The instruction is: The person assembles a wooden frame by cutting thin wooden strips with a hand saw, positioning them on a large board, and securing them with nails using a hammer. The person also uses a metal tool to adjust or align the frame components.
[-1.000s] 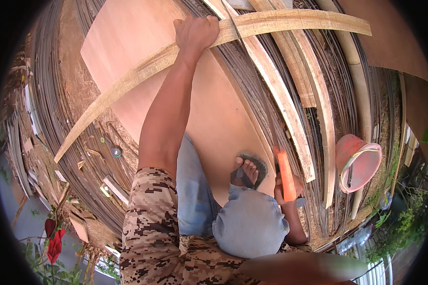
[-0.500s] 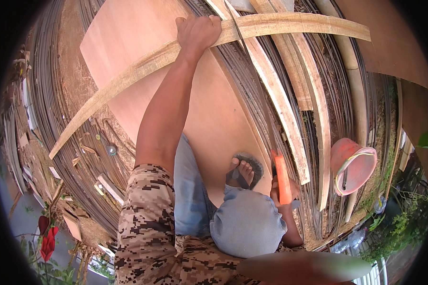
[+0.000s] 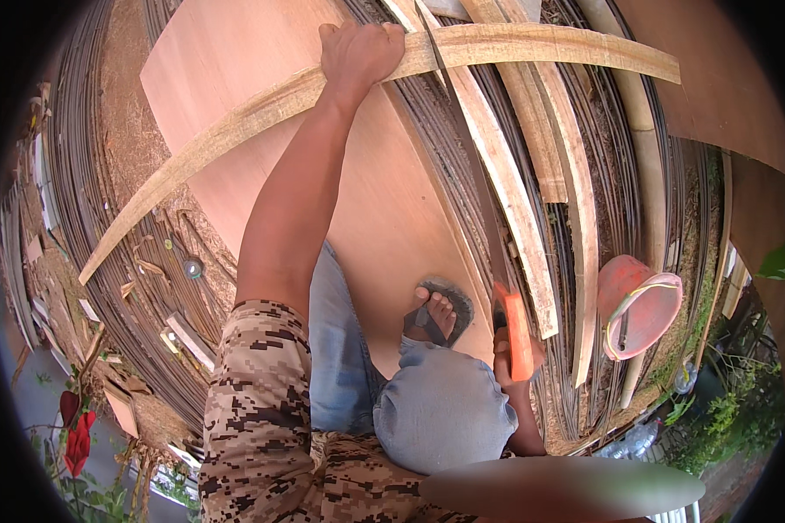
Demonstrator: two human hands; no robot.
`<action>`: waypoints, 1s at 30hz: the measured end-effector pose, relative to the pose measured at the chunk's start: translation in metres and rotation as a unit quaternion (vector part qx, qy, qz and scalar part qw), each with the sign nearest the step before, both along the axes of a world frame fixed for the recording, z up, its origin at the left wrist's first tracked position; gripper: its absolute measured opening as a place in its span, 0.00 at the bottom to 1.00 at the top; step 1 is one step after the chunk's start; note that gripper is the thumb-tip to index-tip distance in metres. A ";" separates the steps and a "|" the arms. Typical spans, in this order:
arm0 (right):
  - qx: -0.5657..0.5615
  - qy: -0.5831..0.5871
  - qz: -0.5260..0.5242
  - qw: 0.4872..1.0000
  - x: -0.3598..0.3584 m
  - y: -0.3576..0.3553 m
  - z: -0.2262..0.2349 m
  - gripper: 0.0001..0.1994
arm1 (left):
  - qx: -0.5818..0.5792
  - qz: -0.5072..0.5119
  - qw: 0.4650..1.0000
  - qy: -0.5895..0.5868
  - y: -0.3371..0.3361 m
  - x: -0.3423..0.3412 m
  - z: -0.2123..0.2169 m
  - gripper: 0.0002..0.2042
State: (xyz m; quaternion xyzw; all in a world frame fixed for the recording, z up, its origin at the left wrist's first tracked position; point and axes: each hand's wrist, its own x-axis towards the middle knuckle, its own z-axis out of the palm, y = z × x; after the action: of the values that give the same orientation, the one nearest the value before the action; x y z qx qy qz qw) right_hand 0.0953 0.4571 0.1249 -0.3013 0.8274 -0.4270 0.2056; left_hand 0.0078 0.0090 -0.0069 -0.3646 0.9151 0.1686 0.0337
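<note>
Head view: left hand (image 3: 360,54) clamped over long curved wooden strip (image 3: 235,131) lying across plywood sheet (image 3: 235,78); right hand (image 3: 515,349) closed on orange-handled saw (image 3: 516,336), blade reaching toward left grip. Likely cutting step; steady bracing needed next.

The long wooden strip (image 3: 235,131) is pale yellowish tan, streaked with brown grain. The plywood sheet (image 3: 235,70) beneath is a warm pinkish brown. The tool handle (image 3: 516,336) is bright orange, the bucket (image 3: 641,305) faded salmon pink (rim paler). The sleeve (image 3: 257,392) carries brown-and-beige digital camouflage; the jeans (image 3: 440,410) are light blue.
</note>
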 end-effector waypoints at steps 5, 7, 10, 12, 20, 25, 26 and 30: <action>-0.099 -0.065 -0.084 0.989 -0.081 -0.177 -0.059 0.05 | -0.031 -0.001 0.999 0.031 0.012 0.000 0.014 0.30; -0.119 -0.104 -0.111 0.981 -0.096 -0.207 -0.086 0.07 | -0.053 0.008 0.998 0.042 0.005 -0.003 0.023 0.31; -0.076 -0.064 -0.086 0.991 -0.069 -0.150 -0.090 0.06 | -0.013 -0.011 0.999 0.028 0.004 -0.002 0.019 0.31; -0.031 -0.024 -0.053 0.998 -0.029 -0.069 -0.054 0.09 | -0.012 -0.005 1.000 0.021 -0.001 0.000 0.011 0.30; -0.073 -0.050 -0.068 0.994 -0.077 -0.162 -0.040 0.03 | -0.056 0.000 0.996 0.070 0.002 -0.002 0.007 0.29; -0.078 -0.093 -0.070 0.990 -0.086 -0.171 -0.107 0.04 | -0.031 -0.013 0.999 0.011 -0.001 -0.004 0.013 0.28; -0.061 -0.046 -0.068 0.995 -0.067 -0.136 -0.098 0.06 | -0.038 -0.017 0.998 0.045 -0.003 -0.006 0.010 0.28; 0.017 -0.007 -0.023 1.000 -0.004 -0.011 -0.008 0.21 | -0.021 0.004 0.999 0.025 -0.008 -0.006 -0.001 0.30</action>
State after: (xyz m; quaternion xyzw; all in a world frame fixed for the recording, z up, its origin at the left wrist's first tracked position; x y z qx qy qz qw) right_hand 0.0911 0.4464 0.1164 -0.2759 0.8398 -0.4192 0.2069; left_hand 0.0019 0.0010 -0.0083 -0.3650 0.9173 0.1589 0.0027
